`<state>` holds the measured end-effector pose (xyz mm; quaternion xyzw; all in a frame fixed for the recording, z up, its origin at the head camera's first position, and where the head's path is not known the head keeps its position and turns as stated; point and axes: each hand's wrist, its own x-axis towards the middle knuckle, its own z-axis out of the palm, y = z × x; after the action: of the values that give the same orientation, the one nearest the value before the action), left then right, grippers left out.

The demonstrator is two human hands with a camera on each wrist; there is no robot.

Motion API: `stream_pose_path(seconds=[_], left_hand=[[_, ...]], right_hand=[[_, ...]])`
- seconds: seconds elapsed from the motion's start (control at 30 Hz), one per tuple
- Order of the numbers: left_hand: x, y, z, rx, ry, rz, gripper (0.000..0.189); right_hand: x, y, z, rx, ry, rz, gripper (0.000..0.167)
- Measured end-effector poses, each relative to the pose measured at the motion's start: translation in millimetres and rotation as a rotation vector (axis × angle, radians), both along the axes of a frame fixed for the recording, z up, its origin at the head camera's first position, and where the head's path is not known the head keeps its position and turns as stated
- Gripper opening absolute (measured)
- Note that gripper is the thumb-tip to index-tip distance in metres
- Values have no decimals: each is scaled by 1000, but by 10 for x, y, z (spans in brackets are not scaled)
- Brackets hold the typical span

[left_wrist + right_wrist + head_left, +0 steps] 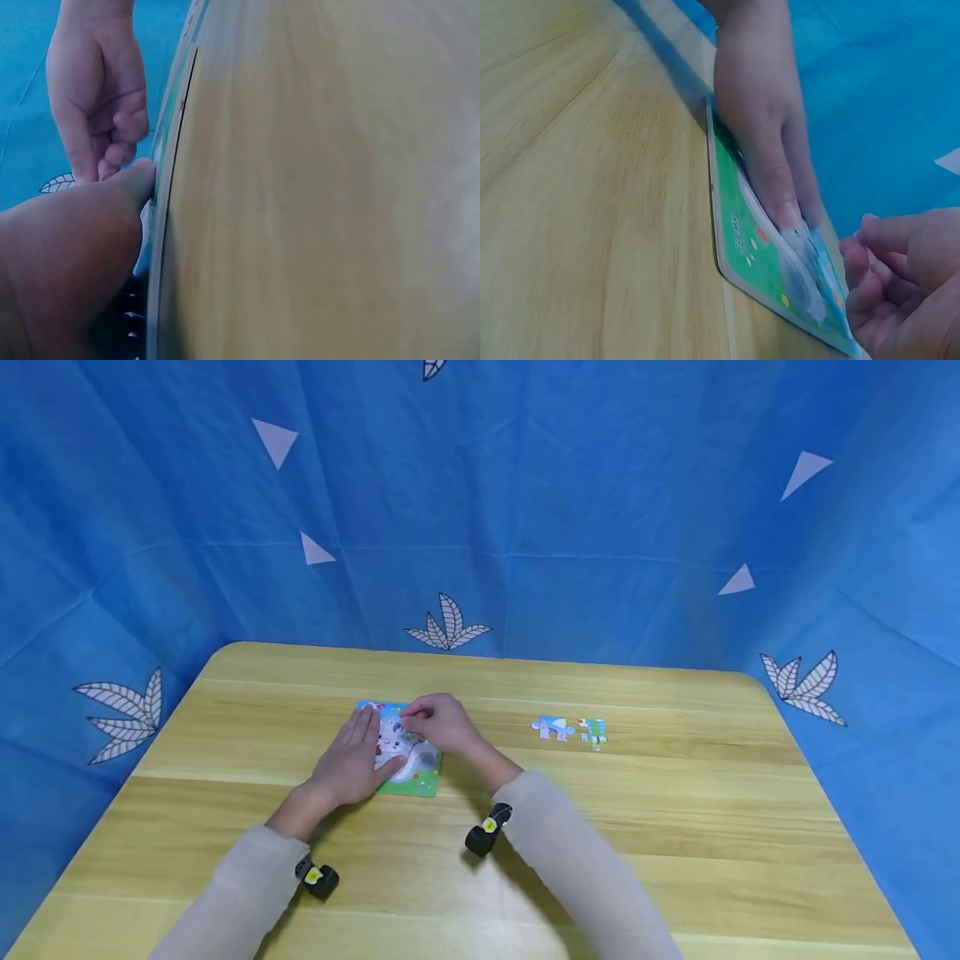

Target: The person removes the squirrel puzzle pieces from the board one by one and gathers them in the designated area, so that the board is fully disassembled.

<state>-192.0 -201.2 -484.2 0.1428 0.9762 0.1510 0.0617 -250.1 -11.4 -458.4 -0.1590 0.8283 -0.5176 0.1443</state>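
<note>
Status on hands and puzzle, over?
Left hand flat on puzzle. Right hand curled over it, no visible piece held. Two loose pieces to the right; nothing visibly blocking.

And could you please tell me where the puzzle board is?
In the head view, the puzzle board lies on the table left of centre, partly beneath the left hand and left of the loose pieces.

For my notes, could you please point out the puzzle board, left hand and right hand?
Puzzle board (pixel 392 745), head view: printed middle.
Left hand (pixel 347 767), head view: its back.
Right hand (pixel 446 723), head view: its back.
</note>
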Motion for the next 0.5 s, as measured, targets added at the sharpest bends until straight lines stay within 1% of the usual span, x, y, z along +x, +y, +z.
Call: stream_pose_path(seconds=[0.13,0.23,0.37,0.5], left_hand=[[27,15,96,17,17,-7,91],[29,14,128,22,17,-14,90],[18,-12,113,45,5,-23,91],[-2,-73,75,104,2,-37,89]], right_hand=[[-4,-71,14,12,10,-21,13],[-16,-109,-4,20,23,-42,13],[-40,-166,-67,58,65,-52,12],[-28,-209,-115,118,96,-56,10]])
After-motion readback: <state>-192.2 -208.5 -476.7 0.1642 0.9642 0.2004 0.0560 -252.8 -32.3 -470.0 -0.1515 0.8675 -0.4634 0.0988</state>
